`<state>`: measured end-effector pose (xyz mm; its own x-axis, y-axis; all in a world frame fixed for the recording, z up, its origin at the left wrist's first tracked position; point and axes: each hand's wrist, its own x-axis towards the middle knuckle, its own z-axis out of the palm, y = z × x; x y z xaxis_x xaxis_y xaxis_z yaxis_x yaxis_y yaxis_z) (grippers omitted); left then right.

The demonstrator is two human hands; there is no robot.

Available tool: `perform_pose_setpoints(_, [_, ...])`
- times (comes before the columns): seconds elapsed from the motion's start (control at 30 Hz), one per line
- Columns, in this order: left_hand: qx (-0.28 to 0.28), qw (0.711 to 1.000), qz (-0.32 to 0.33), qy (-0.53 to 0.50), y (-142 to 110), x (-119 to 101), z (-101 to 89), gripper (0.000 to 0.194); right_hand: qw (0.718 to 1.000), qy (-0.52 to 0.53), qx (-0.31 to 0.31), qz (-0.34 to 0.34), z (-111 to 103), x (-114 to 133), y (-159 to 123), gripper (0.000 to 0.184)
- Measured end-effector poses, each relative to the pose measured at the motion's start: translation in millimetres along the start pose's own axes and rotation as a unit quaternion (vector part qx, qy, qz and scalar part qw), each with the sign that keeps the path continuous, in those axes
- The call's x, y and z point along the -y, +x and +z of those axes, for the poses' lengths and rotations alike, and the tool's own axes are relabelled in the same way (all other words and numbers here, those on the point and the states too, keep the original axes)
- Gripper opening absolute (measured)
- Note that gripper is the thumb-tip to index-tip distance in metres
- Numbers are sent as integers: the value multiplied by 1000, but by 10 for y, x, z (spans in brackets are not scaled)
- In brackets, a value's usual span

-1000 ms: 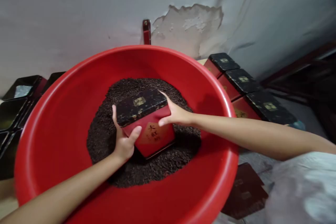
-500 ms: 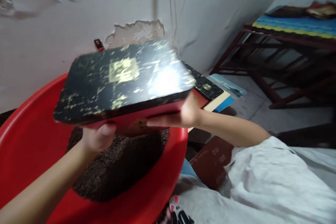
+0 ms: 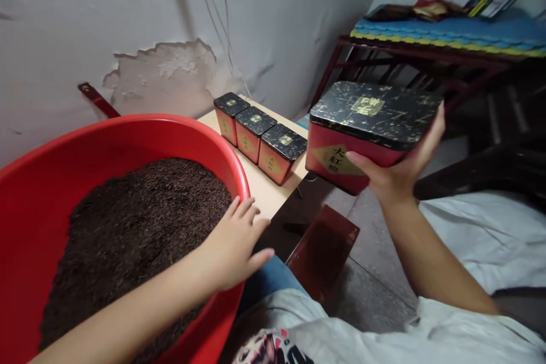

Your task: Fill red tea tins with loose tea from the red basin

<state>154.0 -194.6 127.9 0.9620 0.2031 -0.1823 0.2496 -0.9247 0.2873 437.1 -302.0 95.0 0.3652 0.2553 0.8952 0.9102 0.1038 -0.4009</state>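
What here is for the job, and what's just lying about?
For the job:
boxy red tin with black lid, in right hand
round red plastic tub
dark loose shreds inside
three matching tins

Apparently lying about:
blue and yellow mats
dark red frame beneath

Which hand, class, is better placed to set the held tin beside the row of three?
The right, probably: the right hand alone holds the tin, seen just right of the three tins. The left hand is open and empty, at the rim of the red basin.
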Motion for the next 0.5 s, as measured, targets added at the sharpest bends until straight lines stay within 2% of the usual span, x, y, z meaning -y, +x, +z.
perform_pose_setpoints(0.07, [17, 999, 1, 30, -26, -1, 180, 37, 999, -42, -23, 11, 53, -312, -130, 112])
perform_pose_setpoints(0.13, [2, 1000, 6, 25, -28, 18, 290, 31, 991, -98, -36, 79, 175, -584, -291, 112])
perform_pose_setpoints(0.3, [-17, 1000, -3, 7, 2, 55, 335, 25, 967, -129, -95, 196, 628, -1039, -704, 115])
perform_pose_setpoints(0.4, [-19, 1000, -5, -8, 2, 58, 343, 25, 956, -114, -77, 259, 857, -1169, -868, 107])
perform_pose_setpoints(0.5, [-28, 999, -3, -28, -5, 59, 366, 24, 938, -27, 8, 346, 1021, -1213, -942, 89])
